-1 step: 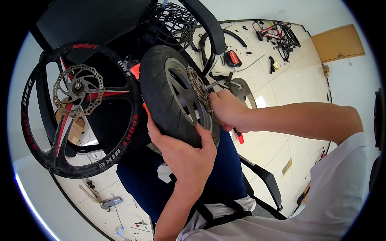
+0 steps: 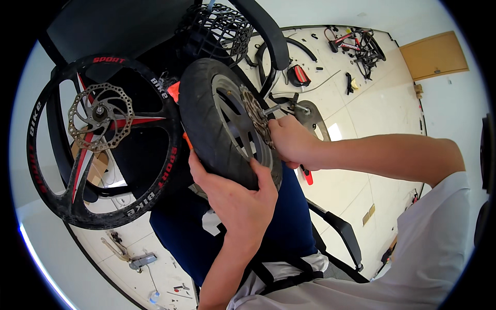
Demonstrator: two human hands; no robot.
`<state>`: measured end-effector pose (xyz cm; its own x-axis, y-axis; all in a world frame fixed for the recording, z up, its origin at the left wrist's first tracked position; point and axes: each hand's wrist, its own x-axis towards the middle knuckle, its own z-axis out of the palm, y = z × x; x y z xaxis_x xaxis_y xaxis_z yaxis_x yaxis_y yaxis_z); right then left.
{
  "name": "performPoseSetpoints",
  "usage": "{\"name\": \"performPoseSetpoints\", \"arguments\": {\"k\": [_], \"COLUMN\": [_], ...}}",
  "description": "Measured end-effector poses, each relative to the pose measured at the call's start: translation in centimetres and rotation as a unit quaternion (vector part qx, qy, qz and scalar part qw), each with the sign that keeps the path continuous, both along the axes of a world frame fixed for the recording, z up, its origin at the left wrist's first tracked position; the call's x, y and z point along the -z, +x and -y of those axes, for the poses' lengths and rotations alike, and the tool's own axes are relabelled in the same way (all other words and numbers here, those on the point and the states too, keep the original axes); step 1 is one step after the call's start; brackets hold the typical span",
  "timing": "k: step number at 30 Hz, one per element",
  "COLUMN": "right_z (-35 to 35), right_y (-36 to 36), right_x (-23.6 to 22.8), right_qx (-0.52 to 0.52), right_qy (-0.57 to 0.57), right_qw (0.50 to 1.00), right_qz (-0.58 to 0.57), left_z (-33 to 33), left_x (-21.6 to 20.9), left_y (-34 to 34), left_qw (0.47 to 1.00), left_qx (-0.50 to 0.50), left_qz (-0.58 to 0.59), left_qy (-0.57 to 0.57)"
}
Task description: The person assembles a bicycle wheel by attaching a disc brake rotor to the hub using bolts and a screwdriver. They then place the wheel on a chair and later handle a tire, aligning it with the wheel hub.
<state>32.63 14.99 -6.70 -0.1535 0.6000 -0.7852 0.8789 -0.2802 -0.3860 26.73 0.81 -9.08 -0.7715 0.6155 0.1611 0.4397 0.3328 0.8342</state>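
A small wheel (image 2: 204, 116) with a black tyre, grey spoked rim and metal sprocket (image 2: 256, 113) stands tilted at my lap. My left hand (image 2: 235, 199) grips its near lower edge, thumb on the rim side and fingers around the tyre. Beside the sprocket, my right hand (image 2: 292, 140) is closed in a fist; what it holds is mostly hidden. A red-tipped piece (image 2: 308, 177) shows just below this fist, and I cannot tell whether they are joined. A metal rod (image 2: 272, 109) sticks out near the sprocket.
At left, a larger black wheel (image 2: 77, 205) with a disc rotor (image 2: 101, 116) rests against a black chair. A black wire basket (image 2: 222, 28) lies beyond. On the tiled floor are a red-black bag (image 2: 299, 76), bike parts (image 2: 361, 49) and a grey metal part (image 2: 142, 262).
My right forearm and elbow have shifted very slightly downward. Both hands keep their places at the wheel.
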Motion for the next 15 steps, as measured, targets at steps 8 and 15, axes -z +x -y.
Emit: {"name": "performPoseSetpoints", "arguments": {"k": [8, 15], "right_z": [-0.3, -0.4], "right_y": [2.0, 2.2], "right_x": [2.9, 3.5], "right_qx": [-0.218, -0.355], "right_qy": [0.191, 0.249], "right_qw": [0.952, 0.890], "right_qz": [-0.104, -0.140], "left_z": [-0.1, -0.4], "left_x": [-0.2, 0.4], "left_y": [-0.8, -1.9], "left_qw": [0.997, 0.999], "left_qx": [-0.012, -0.019], "left_qz": [0.076, 0.044], "left_qy": [0.014, 0.026]}}
